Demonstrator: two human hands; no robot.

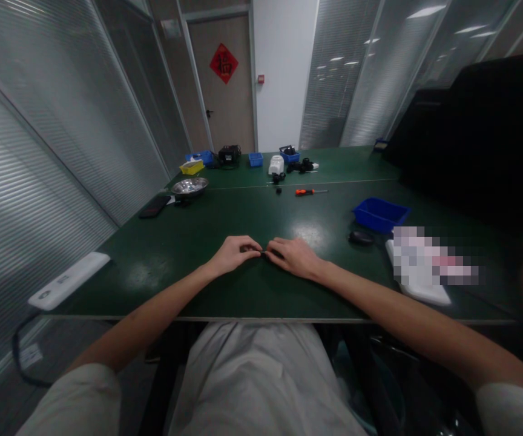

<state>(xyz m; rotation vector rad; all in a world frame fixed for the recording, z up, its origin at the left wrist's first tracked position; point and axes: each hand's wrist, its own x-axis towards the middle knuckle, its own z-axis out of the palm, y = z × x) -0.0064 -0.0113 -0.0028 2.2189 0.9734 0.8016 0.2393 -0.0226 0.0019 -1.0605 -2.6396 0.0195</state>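
Both hands meet low over the green table [261, 297], close to its near edge. My left hand [234, 254] pinches with thumb and forefinger at one end of a tiny dark piece [263, 253]. From the other side my right hand [295, 257] has its fingertips closed at the same piece. The piece is mostly hidden by the fingers and too small to name. An orange-and-black screwdriver [311, 192] lies beyond the hands. A small black round part [278, 191] sits to the left of it.
A blue tray [381, 215] and a dark rounded object [360, 238] are to the right, by a white pad [418, 284]. At left lie a metal bowl [190, 187], a dark phone-like slab [155, 206] and a white power strip [68, 281]. Small bins and black parts line the back.
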